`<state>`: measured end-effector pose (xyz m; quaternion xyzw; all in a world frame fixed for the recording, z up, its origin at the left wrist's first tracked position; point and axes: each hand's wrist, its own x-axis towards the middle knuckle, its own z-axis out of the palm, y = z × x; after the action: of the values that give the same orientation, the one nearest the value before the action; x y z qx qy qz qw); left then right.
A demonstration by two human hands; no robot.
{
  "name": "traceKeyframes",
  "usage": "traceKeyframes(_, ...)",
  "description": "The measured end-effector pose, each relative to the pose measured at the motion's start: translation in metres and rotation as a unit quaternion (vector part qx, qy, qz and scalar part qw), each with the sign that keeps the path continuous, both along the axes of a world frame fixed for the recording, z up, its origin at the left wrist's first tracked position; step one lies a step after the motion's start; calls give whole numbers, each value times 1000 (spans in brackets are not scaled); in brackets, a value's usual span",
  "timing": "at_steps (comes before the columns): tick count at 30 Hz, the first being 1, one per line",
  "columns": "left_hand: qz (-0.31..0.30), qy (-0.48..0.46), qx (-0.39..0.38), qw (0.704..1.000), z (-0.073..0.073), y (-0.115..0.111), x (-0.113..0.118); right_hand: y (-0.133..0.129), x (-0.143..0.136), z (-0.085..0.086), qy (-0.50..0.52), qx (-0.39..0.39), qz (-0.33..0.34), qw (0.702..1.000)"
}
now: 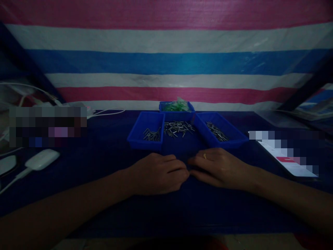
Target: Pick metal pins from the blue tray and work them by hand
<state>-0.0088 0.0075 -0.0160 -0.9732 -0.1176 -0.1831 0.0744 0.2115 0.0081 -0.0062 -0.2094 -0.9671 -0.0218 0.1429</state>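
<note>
Left hand (162,174) and right hand (218,168) meet at the fingertips, or nearly so, low over the dark blue table (161,215). Fingers of both curled; cannot tell whether either grasps anything. Just beyond, a loose pile of metal pins (179,128) lies between the left bin (145,143) and right bin (227,143), each holding thin metal pieces. Far bin (162,106) holds green items in clear plastic. Near right: phone (299,168). Near left: white adapter (43,159).

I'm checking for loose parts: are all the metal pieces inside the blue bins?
No, a pile of metal pieces lies on the table between the left bin and the right bin.
</note>
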Motion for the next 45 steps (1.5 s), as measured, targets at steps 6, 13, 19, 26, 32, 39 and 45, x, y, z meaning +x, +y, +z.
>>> traceKeyframes(6,2,-15,3,1000,-4,0,1,-1,4,3,74,103,84,988)
traceKeyframes(13,35,-4,15,999,1,-1,2,-21,20,20,83,105,186,973)
traceKeyframes(19,59,-44,60,995,0,0,3,-14,16,19,48,150,163,974)
traceKeyframes(26,78,-46,81,993,-3,2,3,5,6,1,14,118,96,988)
traceKeyframes(32,84,-18,68,994,-6,3,2,1,3,0,-36,79,89,992)
traceKeyframes(39,94,-8,65,993,-5,2,2,0,2,1,-15,101,71,992)
traceKeyframes(45,98,1,66,993,-7,3,2,1,4,-3,-3,111,60,992)
